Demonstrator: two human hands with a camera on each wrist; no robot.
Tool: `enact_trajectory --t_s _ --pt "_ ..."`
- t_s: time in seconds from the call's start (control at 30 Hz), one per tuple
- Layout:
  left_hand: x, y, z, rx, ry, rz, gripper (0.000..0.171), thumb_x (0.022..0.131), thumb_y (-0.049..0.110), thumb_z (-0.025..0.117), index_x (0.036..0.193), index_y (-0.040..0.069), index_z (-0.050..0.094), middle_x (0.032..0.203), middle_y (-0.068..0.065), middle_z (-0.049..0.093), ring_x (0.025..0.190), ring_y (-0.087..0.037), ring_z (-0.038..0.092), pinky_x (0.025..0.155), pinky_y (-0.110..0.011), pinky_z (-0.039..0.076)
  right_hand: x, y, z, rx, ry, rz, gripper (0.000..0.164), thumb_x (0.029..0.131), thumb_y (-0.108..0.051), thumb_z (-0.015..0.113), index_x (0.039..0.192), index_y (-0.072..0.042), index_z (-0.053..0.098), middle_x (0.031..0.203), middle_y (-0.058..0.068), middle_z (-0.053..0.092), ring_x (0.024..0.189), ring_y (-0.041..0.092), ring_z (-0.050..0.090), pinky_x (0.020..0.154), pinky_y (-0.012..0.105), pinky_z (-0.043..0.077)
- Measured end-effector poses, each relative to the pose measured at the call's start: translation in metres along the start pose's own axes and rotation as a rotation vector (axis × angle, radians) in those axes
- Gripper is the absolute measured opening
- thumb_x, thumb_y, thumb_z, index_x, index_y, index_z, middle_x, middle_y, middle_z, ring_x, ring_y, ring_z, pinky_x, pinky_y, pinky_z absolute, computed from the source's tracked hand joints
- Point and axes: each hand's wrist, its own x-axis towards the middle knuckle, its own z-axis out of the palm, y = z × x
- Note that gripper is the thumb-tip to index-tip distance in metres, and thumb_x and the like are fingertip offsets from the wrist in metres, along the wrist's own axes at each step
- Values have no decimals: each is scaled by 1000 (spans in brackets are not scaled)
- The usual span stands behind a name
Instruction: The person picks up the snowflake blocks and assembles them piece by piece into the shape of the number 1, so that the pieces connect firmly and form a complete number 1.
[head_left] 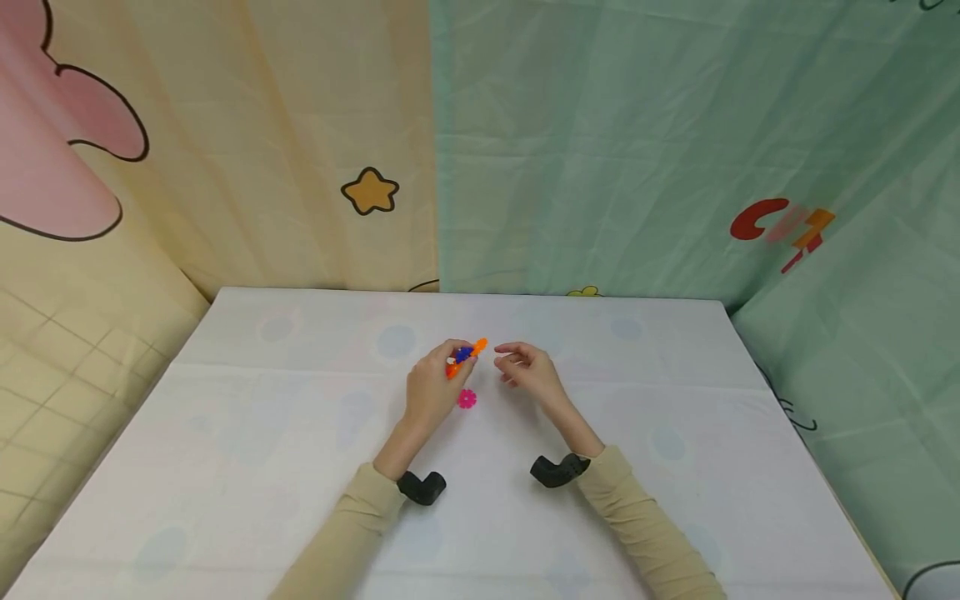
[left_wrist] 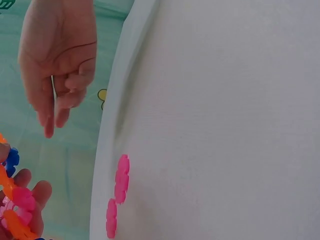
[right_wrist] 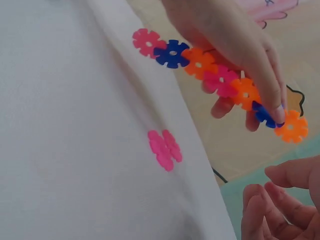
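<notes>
My left hand [head_left: 429, 390] grips a chain of flower-shaped plastic discs [right_wrist: 222, 80] in orange, blue and pink, slotted together edge to edge. In the right wrist view the chain slants across this hand, its thumb on a blue disc [right_wrist: 265, 115] beside the orange end disc [right_wrist: 292, 127]. My right hand [head_left: 531, 373] is held just right of the chain's orange end, fingers loosely bent, nothing between them. Below the left hand, two pink discs [right_wrist: 161, 151] stand close together on the white table; in the left wrist view they appear edge-on [left_wrist: 121, 179].
A white cloth with pale dots covers the table [head_left: 247, 467]. Behind it hang a cream curtain [head_left: 300, 125] and a green curtain [head_left: 600, 125]. Black curved mounts [head_left: 422, 488] sit at both wrists, low over the tabletop.
</notes>
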Motion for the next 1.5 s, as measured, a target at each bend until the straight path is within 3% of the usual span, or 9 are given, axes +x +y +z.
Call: enact_trajectory --t_s 0.17,0.6,0.9,1.1,1.27,1.5 --pt "1 -3 -6 -45 5 -29 19 95 14 77 110 4 72 95 -11 73 59 -17 58 55 -29 45 1 8 8 -123 -31 -23 26 94 -5 74 118 4 70 94 9 70 70 19 64 61 25 54" --pt "3 -9 -14 -101 2 -68 22 98 15 74 116 2 72 96 -11 72 70 -23 62 61 -31 50 1 13 25 -285 -143 -82 29 85 -4 82 113 0 73 96 8 72 70 15 57 61 26 48" --pt "3 -11 -15 -139 -34 -106 27 101 17 70 122 1 72 94 -12 72 66 -21 62 54 -24 46 1 11 34 -430 -185 -118 30 82 -9 87 109 -2 77 90 3 71 68 12 53 62 24 44" --pt "3 -9 -14 -130 -37 -116 30 101 17 69 127 1 71 90 -12 71 65 -19 54 54 -22 39 0 9 36 -514 -226 -124 24 86 -14 86 105 -2 77 81 -2 64 72 13 53 64 25 45" --pt "2 -8 -14 -131 -39 -116 28 103 18 68 127 5 70 84 -10 67 60 -18 52 54 -25 40 0 7 36 -518 -232 -123 20 87 -14 86 101 -4 76 85 0 66 74 14 53 66 25 45" --pt "1 -9 -12 -121 -34 -113 23 103 16 67 122 3 70 85 -11 68 59 -18 52 54 -27 39 1 9 30 -435 -243 -108 13 90 -7 80 101 -2 75 83 1 67 74 14 57 67 26 49"
